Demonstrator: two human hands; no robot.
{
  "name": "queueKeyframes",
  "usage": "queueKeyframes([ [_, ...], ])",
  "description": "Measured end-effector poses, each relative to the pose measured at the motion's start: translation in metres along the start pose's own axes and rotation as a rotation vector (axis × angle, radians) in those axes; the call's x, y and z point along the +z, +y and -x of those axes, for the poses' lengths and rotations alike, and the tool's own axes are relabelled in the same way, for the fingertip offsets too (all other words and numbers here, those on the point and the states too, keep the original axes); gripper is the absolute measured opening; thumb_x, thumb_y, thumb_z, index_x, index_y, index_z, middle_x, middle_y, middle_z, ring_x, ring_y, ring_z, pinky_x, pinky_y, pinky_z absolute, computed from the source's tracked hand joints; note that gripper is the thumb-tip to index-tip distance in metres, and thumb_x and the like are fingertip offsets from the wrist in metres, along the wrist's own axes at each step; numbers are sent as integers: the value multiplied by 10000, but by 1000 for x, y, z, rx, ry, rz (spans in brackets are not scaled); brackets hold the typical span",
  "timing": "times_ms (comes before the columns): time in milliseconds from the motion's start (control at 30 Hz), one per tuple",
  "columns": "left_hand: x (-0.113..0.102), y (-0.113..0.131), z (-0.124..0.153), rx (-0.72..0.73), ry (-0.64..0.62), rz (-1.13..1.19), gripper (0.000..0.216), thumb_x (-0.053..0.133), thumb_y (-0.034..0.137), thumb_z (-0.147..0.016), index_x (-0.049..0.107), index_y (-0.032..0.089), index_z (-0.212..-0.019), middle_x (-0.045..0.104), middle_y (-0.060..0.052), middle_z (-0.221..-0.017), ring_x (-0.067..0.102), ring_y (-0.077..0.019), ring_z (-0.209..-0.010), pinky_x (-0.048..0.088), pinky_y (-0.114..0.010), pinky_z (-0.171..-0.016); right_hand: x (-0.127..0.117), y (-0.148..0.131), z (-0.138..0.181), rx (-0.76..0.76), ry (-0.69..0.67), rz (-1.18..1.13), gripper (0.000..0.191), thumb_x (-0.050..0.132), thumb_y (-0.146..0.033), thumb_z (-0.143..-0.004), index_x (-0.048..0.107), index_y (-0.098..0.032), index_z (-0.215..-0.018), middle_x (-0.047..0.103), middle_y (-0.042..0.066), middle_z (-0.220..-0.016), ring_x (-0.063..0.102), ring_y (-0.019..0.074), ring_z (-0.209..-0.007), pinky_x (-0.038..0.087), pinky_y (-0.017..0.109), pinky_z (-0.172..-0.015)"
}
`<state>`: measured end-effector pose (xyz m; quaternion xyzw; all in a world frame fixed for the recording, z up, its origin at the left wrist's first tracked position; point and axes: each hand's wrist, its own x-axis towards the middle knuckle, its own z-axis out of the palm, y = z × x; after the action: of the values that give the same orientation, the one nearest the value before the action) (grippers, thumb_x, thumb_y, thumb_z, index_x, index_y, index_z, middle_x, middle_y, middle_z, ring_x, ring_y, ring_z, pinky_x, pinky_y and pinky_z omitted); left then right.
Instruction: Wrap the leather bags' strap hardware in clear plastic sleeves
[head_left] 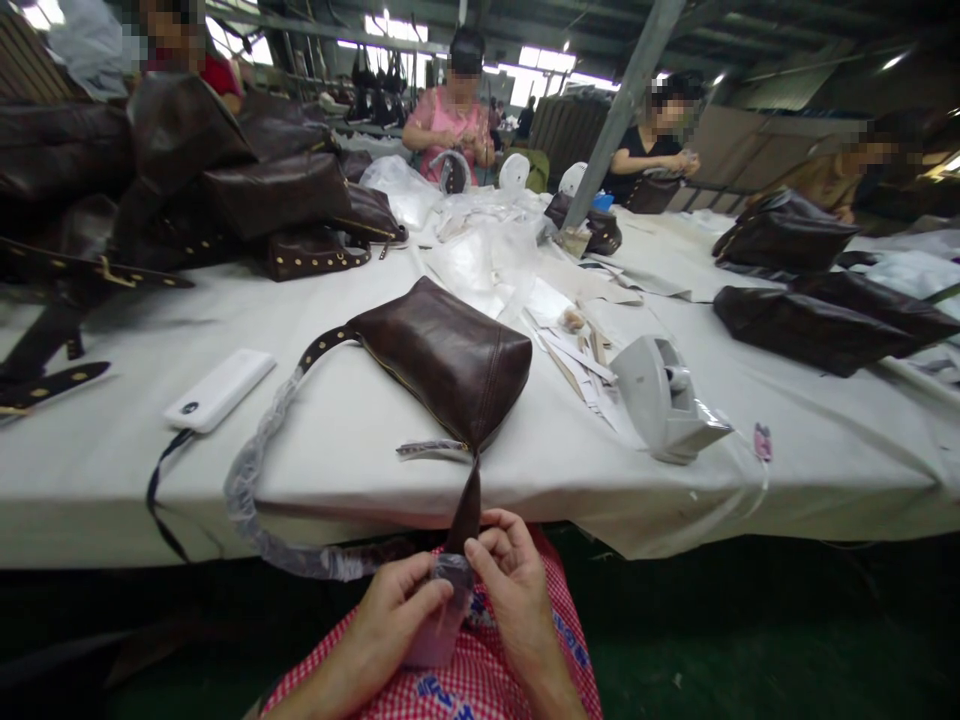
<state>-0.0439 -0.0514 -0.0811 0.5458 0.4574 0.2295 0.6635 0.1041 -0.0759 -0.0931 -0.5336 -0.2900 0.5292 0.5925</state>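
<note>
A dark brown leather handbag lies on the table just ahead of my hands. Its long strap, sleeved in clear plastic, loops down on the left and comes back toward my lap. From the bag's near corner a short leather strap end hangs over the table edge. Between thumb and fingers my left hand grips a piece of clear plastic film at the lower end of that strap. My right hand pinches the strap's right side. A zipper pull wrapped in plastic rests beside the corner.
A white power bank with a black cord lies left. Right of the bag stand a grey tape dispenser and paper strips. Brown bags are piled at left and right. Several people work across the table.
</note>
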Motion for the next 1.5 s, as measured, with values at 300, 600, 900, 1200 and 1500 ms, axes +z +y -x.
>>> queueKeyframes([
  [300, 9, 5, -5, -114, -36, 479, 331, 699, 432, -733, 633, 128, -848, 656, -29, -738, 584, -153, -648, 442, -258, -632, 0, -1, -4, -22, -12, 70, 341, 704, -360, -777, 491, -209, -997, 528, -80, -607, 506, 102, -563, 423, 213, -558],
  [600, 5, 9, -7, -132, -71, 685, 277, 720, 356, -783, 555, 158, -885, 676, -16, -703, 655, -149, -589, 505, -241, -572, 0, -8, -2, 22, -6, -43, 302, 666, -431, -801, 547, -204, -960, 602, -40, -645, 542, 110, -563, 432, 211, -536],
  [900, -9, 11, -12, -368, -173, 978, 172, 716, 198, -812, 576, 147, -896, 629, 27, -579, 596, -83, -439, 450, -152, -444, -4, -24, 13, -255, -19, 314, 116, 597, -227, -825, 640, -200, -720, 612, -1, -726, 562, 143, -689, 433, 243, -634],
  [1200, 0, 16, -11, -427, -200, 1097, 91, 595, 64, -869, 566, 130, -814, 543, 61, -554, 546, -34, -415, 435, -106, -426, 9, -27, 15, -433, 0, 466, 145, 562, -102, -794, 601, -198, -692, 600, 1, -730, 565, 134, -691, 427, 240, -632],
  [1500, 12, 16, -8, -358, -63, 944, 240, 758, 174, -770, 572, 181, -921, 571, 57, -607, 551, -57, -411, 512, -173, -471, 4, -22, 20, -461, 36, 496, 158, 551, -94, -809, 578, -197, -693, 590, 0, -733, 555, 127, -680, 417, 231, -624],
])
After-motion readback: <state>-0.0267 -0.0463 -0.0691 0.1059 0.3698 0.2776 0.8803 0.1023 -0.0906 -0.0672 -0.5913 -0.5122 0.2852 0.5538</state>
